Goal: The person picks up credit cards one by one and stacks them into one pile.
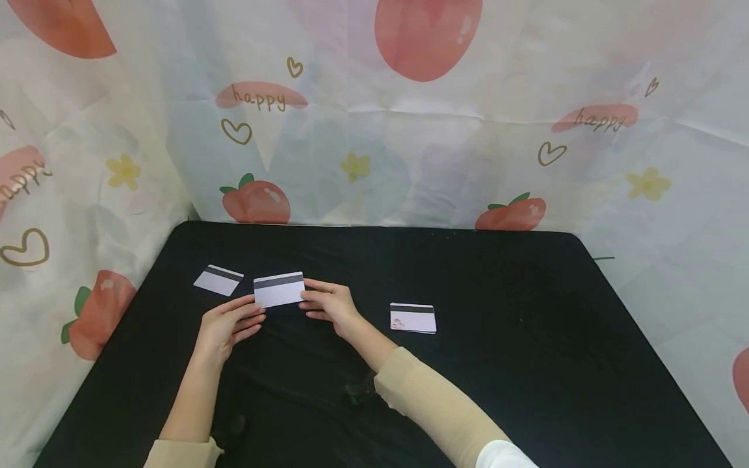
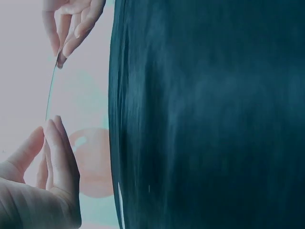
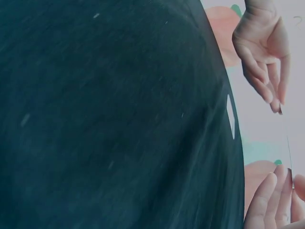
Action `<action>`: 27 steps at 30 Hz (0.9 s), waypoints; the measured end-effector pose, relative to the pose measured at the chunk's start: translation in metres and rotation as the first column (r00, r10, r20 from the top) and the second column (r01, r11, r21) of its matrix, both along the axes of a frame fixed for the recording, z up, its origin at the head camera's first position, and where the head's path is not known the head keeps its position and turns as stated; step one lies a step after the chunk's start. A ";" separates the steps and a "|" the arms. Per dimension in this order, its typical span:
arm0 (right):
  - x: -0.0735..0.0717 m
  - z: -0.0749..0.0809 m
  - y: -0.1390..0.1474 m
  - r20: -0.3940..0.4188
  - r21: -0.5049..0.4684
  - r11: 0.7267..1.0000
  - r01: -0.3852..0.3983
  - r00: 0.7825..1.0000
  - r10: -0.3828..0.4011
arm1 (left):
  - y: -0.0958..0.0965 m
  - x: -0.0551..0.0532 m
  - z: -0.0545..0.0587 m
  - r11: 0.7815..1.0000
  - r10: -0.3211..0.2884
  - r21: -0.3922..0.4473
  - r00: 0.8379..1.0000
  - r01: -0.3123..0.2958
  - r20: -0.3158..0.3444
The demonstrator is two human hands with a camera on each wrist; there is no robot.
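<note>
A white card with a dark stripe is held up between both hands, its striped face toward the head camera. My left hand pinches its lower left corner between thumb and fingers. At the opposite short edge, my right hand pinches it the same way. Both wrist views show the card edge-on, as a thin line in the left one, clear of the black table. In the right wrist view the left hand appears at the top and the right hand at the bottom.
Another striped white card lies on the black table at the left. Right of the hands sits a small stack of striped cards, the top one bearing a small print. A patterned curtain hangs behind the table and along its sides.
</note>
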State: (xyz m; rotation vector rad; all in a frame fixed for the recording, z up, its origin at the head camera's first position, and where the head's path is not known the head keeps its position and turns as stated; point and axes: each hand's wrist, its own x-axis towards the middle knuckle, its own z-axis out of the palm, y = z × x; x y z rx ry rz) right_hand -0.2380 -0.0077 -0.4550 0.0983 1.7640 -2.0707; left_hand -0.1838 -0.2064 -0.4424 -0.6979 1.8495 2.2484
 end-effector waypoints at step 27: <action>0.012 0.000 0.068 -0.012 0.071 0.995 0.069 0.998 -0.068 | 0.061 -0.010 -0.005 0.995 -0.096 -0.044 0.995 0.095 -0.032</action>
